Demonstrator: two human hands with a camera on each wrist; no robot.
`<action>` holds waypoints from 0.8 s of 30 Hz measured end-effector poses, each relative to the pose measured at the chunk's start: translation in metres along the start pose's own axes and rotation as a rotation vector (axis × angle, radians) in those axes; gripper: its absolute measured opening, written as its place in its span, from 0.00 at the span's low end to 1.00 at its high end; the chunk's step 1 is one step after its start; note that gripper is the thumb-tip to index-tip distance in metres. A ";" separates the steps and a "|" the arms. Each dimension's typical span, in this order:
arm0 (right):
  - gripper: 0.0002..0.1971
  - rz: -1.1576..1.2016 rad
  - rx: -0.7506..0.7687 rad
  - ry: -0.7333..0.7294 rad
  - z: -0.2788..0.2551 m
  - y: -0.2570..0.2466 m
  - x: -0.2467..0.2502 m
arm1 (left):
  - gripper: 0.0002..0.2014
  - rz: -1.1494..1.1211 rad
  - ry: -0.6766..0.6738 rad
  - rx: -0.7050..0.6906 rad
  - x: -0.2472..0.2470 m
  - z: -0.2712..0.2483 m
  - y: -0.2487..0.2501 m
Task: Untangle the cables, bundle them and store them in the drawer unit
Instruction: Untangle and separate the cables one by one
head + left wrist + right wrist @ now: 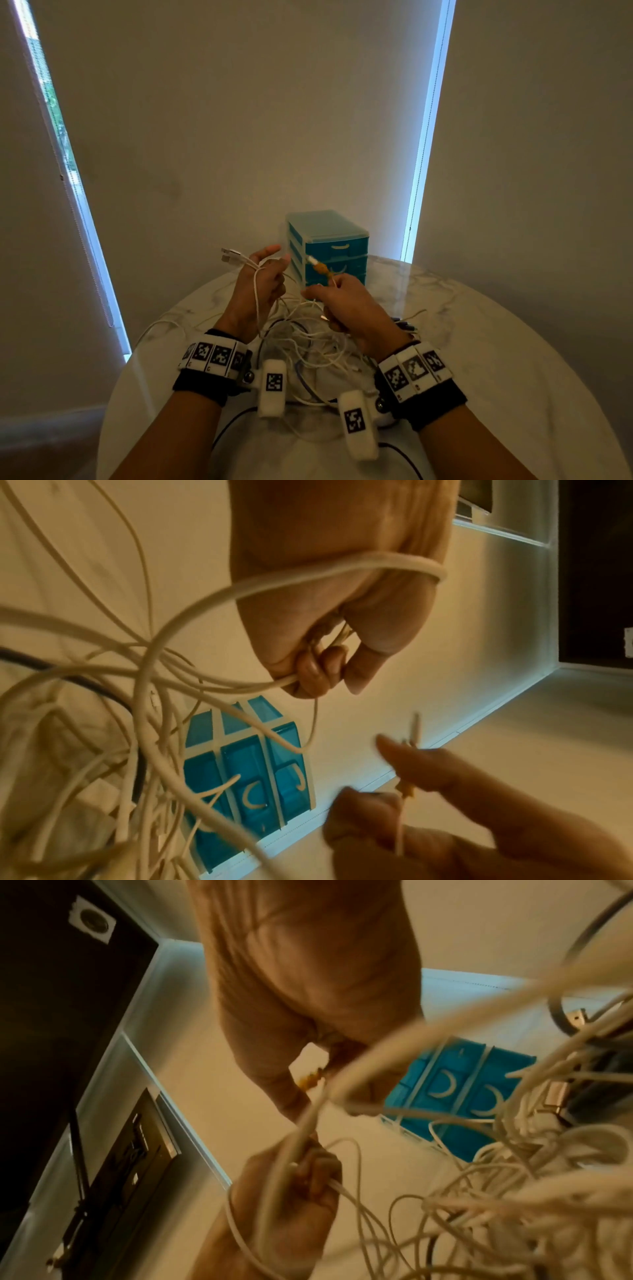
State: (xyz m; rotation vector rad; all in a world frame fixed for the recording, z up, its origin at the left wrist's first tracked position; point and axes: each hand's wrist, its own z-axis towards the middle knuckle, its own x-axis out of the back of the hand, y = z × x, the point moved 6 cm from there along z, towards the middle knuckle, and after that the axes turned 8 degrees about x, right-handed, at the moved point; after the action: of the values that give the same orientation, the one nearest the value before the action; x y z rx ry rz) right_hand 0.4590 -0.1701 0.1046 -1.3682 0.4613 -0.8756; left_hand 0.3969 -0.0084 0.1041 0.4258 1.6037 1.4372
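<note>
A tangle of white cables (308, 342) lies on the round marble table (479, 359), with a dark cable running through it. My left hand (270, 270) is raised over the tangle and grips several white cables (274, 685); one strand loops round the back of the hand, and USB plugs (228, 255) stick out to its left. Close beside it, my right hand (329, 291) pinches a thin cable with an orange connector (321, 268) that points up towards the drawer unit. The teal drawer unit (329, 246) stands behind both hands at the table's far edge, its drawers closed.
A dark cable (233, 421) curves along the table's near edge. Some dark plugs (404, 325) lie just right of my right hand. The wall stands directly behind the drawer unit, with bright window strips on both sides.
</note>
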 end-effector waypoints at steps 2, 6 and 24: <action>0.32 -0.086 -0.055 0.013 0.005 0.010 -0.008 | 0.16 -0.072 -0.032 -0.013 -0.003 0.001 0.003; 0.25 -0.025 -0.052 0.023 0.011 0.015 -0.010 | 0.16 -0.106 -0.072 -0.069 -0.005 0.000 0.010; 0.19 -0.092 0.342 0.272 0.014 -0.091 0.050 | 0.12 0.377 -0.084 -0.076 -0.011 -0.033 0.023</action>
State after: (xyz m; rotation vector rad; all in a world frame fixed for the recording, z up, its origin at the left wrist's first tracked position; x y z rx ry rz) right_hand 0.4764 -0.1961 0.2046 -0.9674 0.4341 -1.1665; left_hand 0.3697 -0.0303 0.1267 0.7641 1.4465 1.7286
